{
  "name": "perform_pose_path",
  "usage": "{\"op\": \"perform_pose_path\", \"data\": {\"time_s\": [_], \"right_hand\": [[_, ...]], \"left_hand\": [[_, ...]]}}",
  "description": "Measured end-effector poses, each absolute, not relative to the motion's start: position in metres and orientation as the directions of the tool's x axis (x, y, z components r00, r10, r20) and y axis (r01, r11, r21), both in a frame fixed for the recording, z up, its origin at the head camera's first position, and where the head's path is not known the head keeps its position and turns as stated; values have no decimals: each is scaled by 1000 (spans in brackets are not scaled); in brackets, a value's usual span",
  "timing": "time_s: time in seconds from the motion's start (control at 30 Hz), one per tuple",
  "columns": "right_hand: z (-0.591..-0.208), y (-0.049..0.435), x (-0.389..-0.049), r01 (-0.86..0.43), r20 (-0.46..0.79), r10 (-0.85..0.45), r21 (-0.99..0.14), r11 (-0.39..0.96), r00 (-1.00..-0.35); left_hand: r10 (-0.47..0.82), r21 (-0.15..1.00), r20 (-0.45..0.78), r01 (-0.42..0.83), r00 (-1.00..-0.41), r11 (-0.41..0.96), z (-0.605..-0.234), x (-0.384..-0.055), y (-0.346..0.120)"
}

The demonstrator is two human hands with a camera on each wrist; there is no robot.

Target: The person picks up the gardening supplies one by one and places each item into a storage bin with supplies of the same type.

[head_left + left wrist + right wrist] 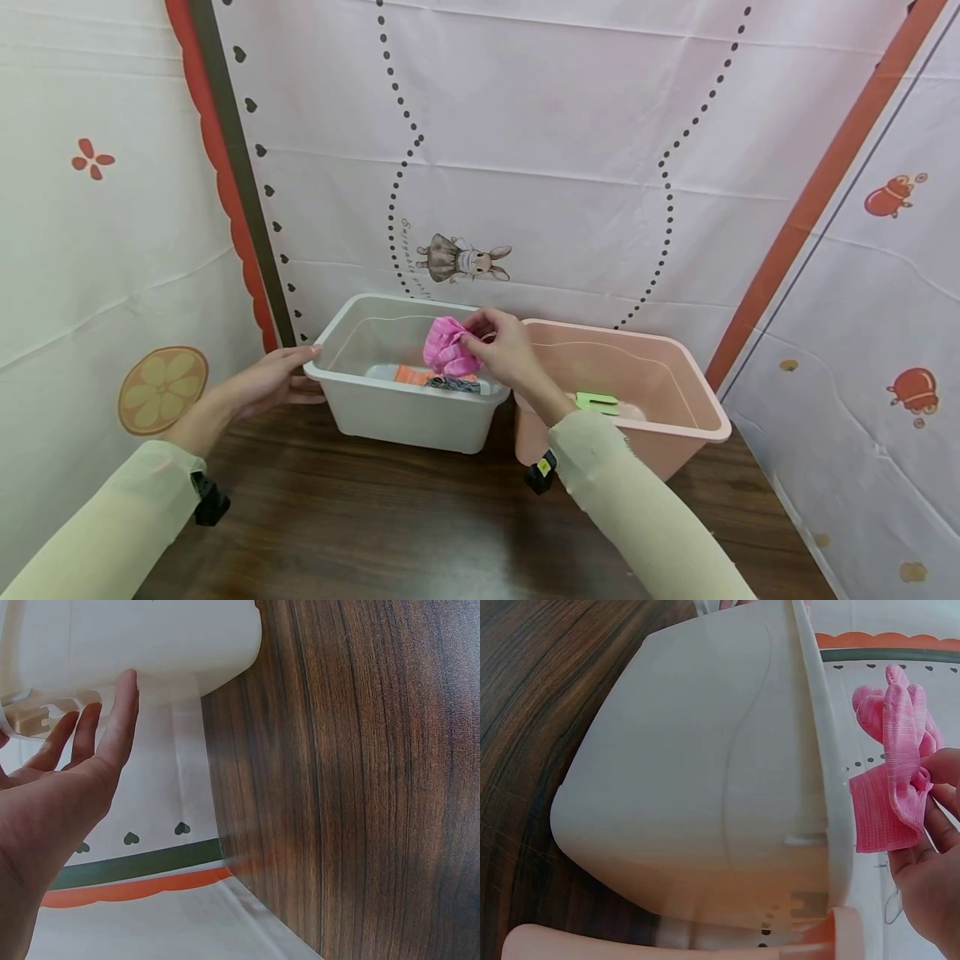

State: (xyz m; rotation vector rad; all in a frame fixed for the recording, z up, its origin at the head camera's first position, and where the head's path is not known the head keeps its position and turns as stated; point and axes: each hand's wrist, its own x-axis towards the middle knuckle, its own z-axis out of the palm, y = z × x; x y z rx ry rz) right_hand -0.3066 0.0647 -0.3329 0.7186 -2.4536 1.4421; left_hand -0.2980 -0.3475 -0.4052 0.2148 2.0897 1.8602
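My right hand (pixel 510 346) pinches a pink knitted glove (pixel 450 346) between thumb and fingers, above the right part of a white plastic bin (pixel 405 412). In the right wrist view the glove (pixel 900 772) shows its ribbed cuff and bunched fingers. At the bin's left end my left hand (pixel 273 379) grips the rim, thumb on top and fingers below; the left wrist view shows these fingers (pixel 124 712) against the bin's end wall. Inside the bin lie an orange cloth-like item (pixel 411 375) and a dark grey patterned one (pixel 452 384), both partly hidden by the front wall.
A pink plastic bin (pixel 693 429) stands right beside the white one, with a bright green flat item (pixel 597 403) inside. Both are on a dark wood-grain table (pixel 375 508). Printed white cloth (pixel 555 233) hangs behind them and at both sides.
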Motion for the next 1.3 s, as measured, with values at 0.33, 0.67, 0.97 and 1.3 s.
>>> {"op": "perform_pose_path", "data": {"time_s": [0.33, 0.67, 0.97, 1.3], "right_hand": [[-341, 62, -308, -483, 396, -286, -786, 386, -873], [-347, 63, -314, -459, 380, -265, -797, 393, -886], [-356, 63, -317, -432, 345, -268, -794, 428, -899], [-358, 62, -316, -423, 312, -294, -762, 491, -903]], "left_hand": [[324, 983, -138, -90, -936, 158, -407, -299, -349], [330, 985, -128, -80, -935, 154, -407, -299, -349], [334, 984, -129, -78, -934, 163, -404, -296, -348], [330, 984, -133, -85, -935, 157, -404, -294, -348]]}}
